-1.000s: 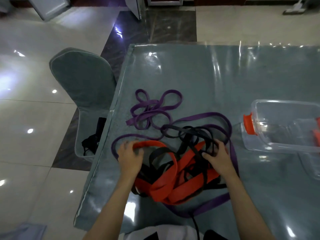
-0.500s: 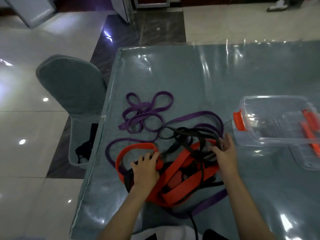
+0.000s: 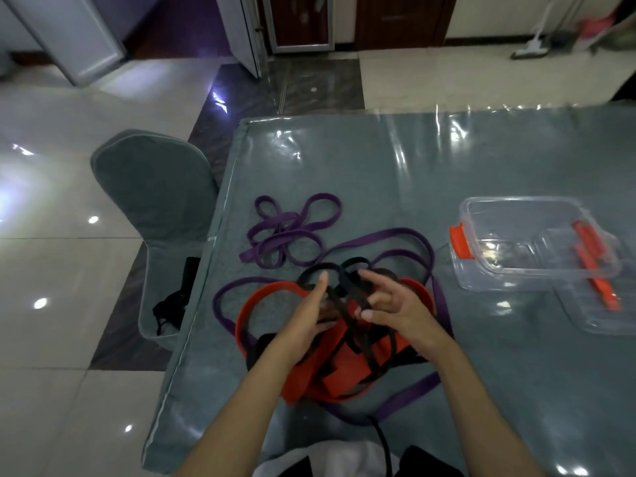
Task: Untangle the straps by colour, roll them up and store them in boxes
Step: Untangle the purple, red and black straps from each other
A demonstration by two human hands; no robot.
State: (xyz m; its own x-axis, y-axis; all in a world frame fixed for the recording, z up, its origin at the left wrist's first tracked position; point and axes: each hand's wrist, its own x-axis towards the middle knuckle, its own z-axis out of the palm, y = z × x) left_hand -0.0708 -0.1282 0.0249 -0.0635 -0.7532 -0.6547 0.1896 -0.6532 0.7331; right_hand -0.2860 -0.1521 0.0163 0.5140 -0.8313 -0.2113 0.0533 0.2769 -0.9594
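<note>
Fingers of both hands are threaded into the black strap (image 3: pixel 347 297) at the middle of the frame: the right hand (image 3: pixel 399 311) has its fingers curled and hooked through black loops, while the left hand (image 3: pixel 306 325) reaches in with its forefinger out straight and its thumb seemingly pinching a black strand, though blur leaves that uncertain. The black strap is lifted a little above the red strap (image 3: pixel 337 359), which lies in wide flat folds under the hands. A long purple strap (image 3: pixel 389 235) rings the whole knot and passes beneath it, and one black end trails off the near table edge at the bottom of the frame.

Pulling up hard now could cinch the black loops round the red folds, or drag the whole heap off the near edge.

No strap has a single heading; the knot's long axis runs roughly lower left to upper right.

A second purple strap (image 3: pixel 289 232) lies loose in the upper left of the table (image 3: pixel 378 160). Clear boxes (image 3: pixel 516 242) sit at right.
</note>
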